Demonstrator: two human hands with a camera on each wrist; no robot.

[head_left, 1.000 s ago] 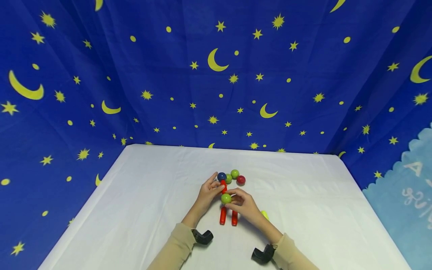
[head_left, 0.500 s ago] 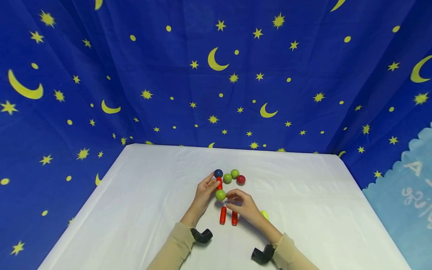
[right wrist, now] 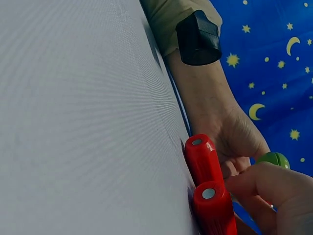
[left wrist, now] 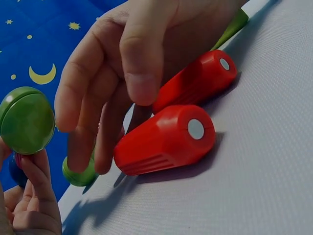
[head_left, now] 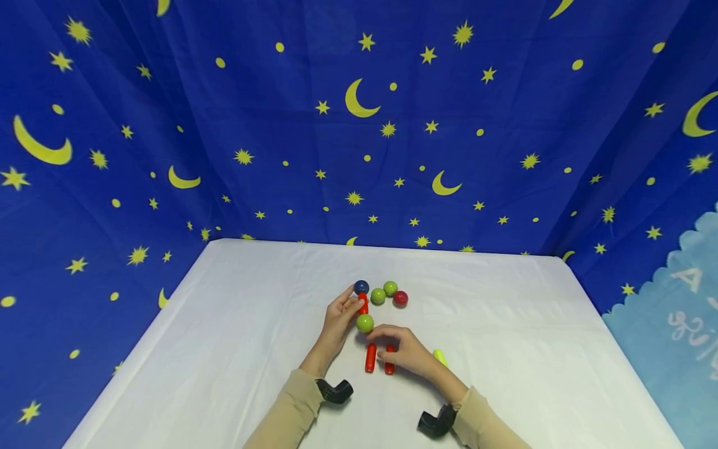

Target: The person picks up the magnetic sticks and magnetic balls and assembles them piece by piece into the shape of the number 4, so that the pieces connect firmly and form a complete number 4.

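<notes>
My left hand (head_left: 336,323) pinches a red rod (head_left: 363,302) between thumb and fingers. On the rod's far end is a blue ball (head_left: 361,287); a green ball (head_left: 364,323) is on its near end. My right hand (head_left: 408,350) hovers over two loose red rods, the left one (head_left: 371,358) and the right one (head_left: 389,362), its fingers loosely bent and apart. In the left wrist view, its thumb hangs near the red rods (left wrist: 166,142), holding nothing visible. Silvery discs show on the rod ends (right wrist: 209,193) in the right wrist view.
Two green balls (head_left: 378,296) and a red ball (head_left: 401,299) lie beyond the hands on the white tablecloth (head_left: 493,312). A yellow-green rod (head_left: 440,357) lies partly behind the right forearm. Blue curtain (head_left: 392,143) with stars and moons surrounds the table. Black devices (head_left: 335,391) sit at both wrists.
My right hand has let go of the green ball and moved down toward the loose red rods. My left hand has carried the rod with both balls slightly left and away.
</notes>
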